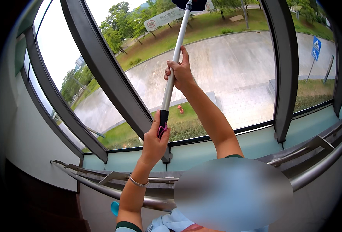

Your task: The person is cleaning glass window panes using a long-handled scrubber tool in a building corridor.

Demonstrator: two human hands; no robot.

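A silver long-handled pole [180, 35] slants up across the window, with a dark blue head [196, 5] cut off by the picture's upper edge; its exact kind cannot be made out. Around the black grip [164, 115] at the pole's lower end, my left hand [154, 136] is closed. A pink cord [162, 130] hangs at that grip. Farther up, my right hand [181, 71] wraps the bare metal shaft, its index finger pointing up. Whether the head touches the glass, I cannot tell.
Thick dark window posts [101, 65] divide the tall glass. Below it, a metal handrail [159, 202] runs from left to right. A turquoise round thing [115, 208] shows near my left forearm. Outside are paving, grass, trees and a blue sign [316, 48]. A blurred patch covers the lower right.
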